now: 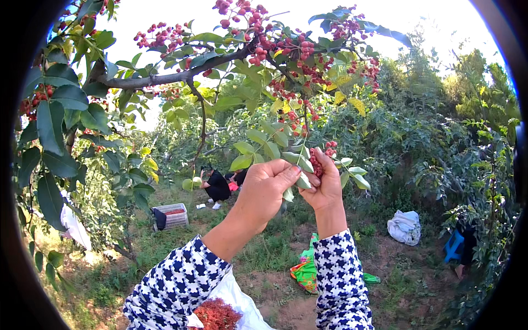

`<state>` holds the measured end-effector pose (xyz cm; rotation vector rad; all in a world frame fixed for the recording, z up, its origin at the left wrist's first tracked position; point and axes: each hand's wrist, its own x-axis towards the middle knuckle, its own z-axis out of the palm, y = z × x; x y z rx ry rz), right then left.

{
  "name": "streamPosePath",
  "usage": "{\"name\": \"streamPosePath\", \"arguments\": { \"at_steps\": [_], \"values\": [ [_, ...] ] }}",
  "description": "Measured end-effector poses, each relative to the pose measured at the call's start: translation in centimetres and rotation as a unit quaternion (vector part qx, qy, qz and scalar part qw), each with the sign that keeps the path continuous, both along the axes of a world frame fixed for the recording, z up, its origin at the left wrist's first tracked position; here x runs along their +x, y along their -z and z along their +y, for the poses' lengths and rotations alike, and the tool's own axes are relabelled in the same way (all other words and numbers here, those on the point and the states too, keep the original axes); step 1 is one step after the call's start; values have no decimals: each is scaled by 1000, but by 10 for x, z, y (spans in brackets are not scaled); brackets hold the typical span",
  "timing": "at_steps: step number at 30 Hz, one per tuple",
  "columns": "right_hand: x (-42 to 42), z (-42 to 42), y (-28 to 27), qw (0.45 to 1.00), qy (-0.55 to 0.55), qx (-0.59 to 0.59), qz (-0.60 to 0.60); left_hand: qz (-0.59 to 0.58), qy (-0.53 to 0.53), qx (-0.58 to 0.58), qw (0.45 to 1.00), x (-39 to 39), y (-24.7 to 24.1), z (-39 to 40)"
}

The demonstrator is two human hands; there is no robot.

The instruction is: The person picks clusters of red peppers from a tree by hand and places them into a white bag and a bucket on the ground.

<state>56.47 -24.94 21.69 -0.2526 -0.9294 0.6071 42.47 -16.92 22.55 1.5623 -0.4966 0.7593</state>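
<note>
My left hand [262,192] pinches a green leafy twig [305,164] between thumb and fingers, at about the middle of the view. Right beside it, my right hand [324,194] has its fingers closed around a cluster of red berries [316,165], which look like Sichuan pepper. Part of this cluster is hidden by the thumb and fingers. More red berry clusters [293,117] hang just above both hands. They grow from a dark woody branch [165,79] that reaches in from the left. Below my left forearm, picked red berries [216,313] lie on a white sack [247,307].
A plastic crate [177,218] with red contents stands left on the grass. Behind it a person in dark clothes [216,185] crouches. A green patterned cloth [305,268], a white bundle [404,227] and a blue stool [453,245] are to the right. Dense foliage [53,123] borders the left.
</note>
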Motion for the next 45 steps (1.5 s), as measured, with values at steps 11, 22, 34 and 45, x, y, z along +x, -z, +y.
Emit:
{"name": "streamPosePath", "arguments": {
  "at_steps": [11, 22, 34, 45],
  "values": [
    [-33, 35, -24, 996, -53, 76, -14, -269, -451, 325, 787, -17, -11, 0],
    [2, 59, -59, 977, -133, 43, -163, -82, -285, 210, 931, -16, -69, 40],
    [5, 56, -55, 976, -94, 102, -167, 9, -281, 289, 915, -27, -56, 21],
    [-2, 44, -36, 910, 358, 74, -197, 20, -234, 270, 934, -33, -27, 17]
  ]
}}
